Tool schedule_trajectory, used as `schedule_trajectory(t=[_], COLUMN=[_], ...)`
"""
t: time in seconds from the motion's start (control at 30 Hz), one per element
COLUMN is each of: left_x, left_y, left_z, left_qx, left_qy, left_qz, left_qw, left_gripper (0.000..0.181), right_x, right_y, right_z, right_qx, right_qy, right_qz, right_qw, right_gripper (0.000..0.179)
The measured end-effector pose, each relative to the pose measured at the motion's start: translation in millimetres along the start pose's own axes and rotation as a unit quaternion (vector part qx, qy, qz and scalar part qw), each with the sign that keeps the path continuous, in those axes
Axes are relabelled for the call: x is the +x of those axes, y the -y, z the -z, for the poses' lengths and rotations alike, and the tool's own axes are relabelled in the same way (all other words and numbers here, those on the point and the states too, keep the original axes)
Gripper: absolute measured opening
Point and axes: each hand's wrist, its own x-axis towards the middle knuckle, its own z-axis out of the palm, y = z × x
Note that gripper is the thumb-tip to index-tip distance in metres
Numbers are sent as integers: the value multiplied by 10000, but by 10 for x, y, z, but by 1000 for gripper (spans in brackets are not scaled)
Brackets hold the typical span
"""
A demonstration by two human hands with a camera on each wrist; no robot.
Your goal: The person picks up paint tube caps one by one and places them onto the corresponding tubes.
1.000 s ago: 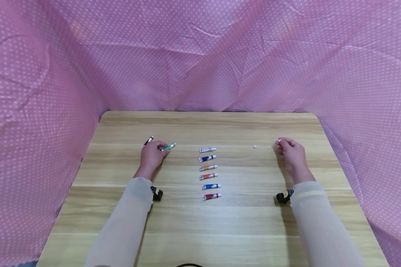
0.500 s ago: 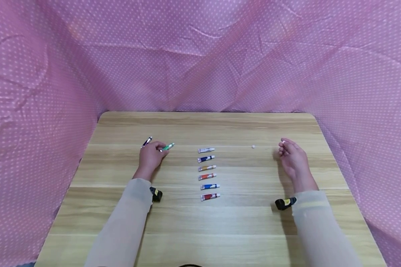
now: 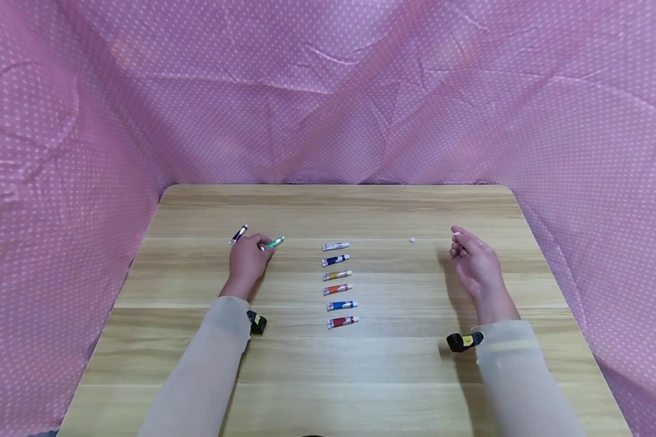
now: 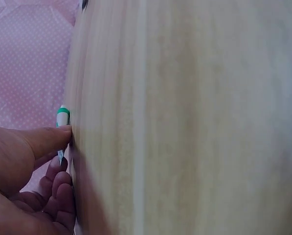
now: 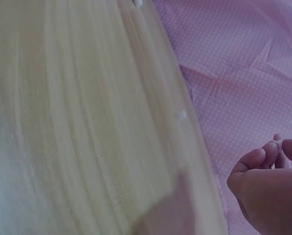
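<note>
In the head view my left hand (image 3: 247, 262) pinches a green paint tube (image 3: 275, 243) between thumb and fingers, low over the table. The left wrist view shows the tube's white body and green band (image 4: 62, 115) by the thumb. A dark purple paint tube (image 3: 239, 233) lies just beyond that hand. On the right, my right hand (image 3: 478, 264) is raised over the table, its thumb and forefinger pinching a tiny white piece (image 3: 457, 233), too small to identify. A similar small white piece (image 3: 412, 240) lies on the table to its left.
Several paint tubes lie in a column mid-table: white (image 3: 336, 246), dark blue (image 3: 336, 260), ochre (image 3: 337, 275), orange (image 3: 337, 290), blue (image 3: 342, 305) and red (image 3: 342, 322). Pink dotted cloth (image 3: 328, 121) hangs behind and beside the wooden table (image 3: 404, 394).
The right hand has turned its palm more toward the camera and drawn slightly back, still pinching the tiny white piece. The left hand stays nearly still with the green tube.
</note>
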Motion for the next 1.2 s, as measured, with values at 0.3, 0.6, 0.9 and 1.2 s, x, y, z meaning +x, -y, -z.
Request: schedule_trajectory(t=[0.3,0.6,0.9,1.2], left_x=[-61,-237,-457,-679], left_y=[30,-4,-198,-453], left_z=[40,83,172,256], left_qx=[13,-197,-225,-194], left_qy=[76,282,223,-54], left_qz=[-198,-180,-378,-578], left_qw=[9998,9992,9988,9981], left_gripper=[26,29,31,27], right_x=[-157,-327,-456,-635], right_y=[7,-57,-146,-208], right_z=[-161,-286,-420,-655], right_qx=[-21,-446,-1074,-2124], right_qy=[516,686,952,876], right_qz=[282,790,1007,1119], right_qw=[9983,9935,9845,9668], right_gripper=[22,24,22,14])
